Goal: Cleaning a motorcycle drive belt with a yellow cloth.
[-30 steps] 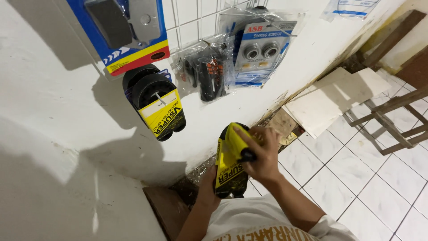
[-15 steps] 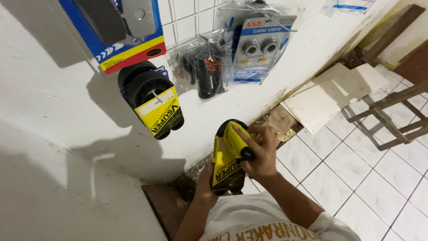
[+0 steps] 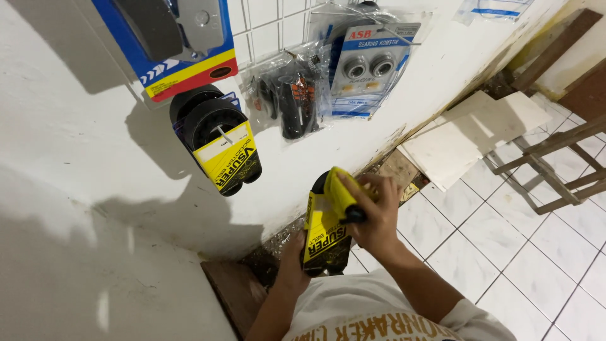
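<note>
Belt pack [image 3: 325, 237] above white floor tiles [image 3: 505, 240].

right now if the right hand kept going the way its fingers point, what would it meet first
The right hand grips the top of the yellow-sleeved belt, fingers pointing toward the wall. Past the belt, it would probably meet the white wall below the hanging packages, though depth is unclear.

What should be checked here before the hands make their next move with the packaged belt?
1. Left hand under the belt pack: ok, holds its lower end.
2. Right hand on the pack's top: ok, fingers wrapped over it.
3. Yellow sleeve on the pack: ok, in place.
4. Wall hook: not ok, another belt pack hangs on it.
5. Grip firmness: cannot tell.
</note>
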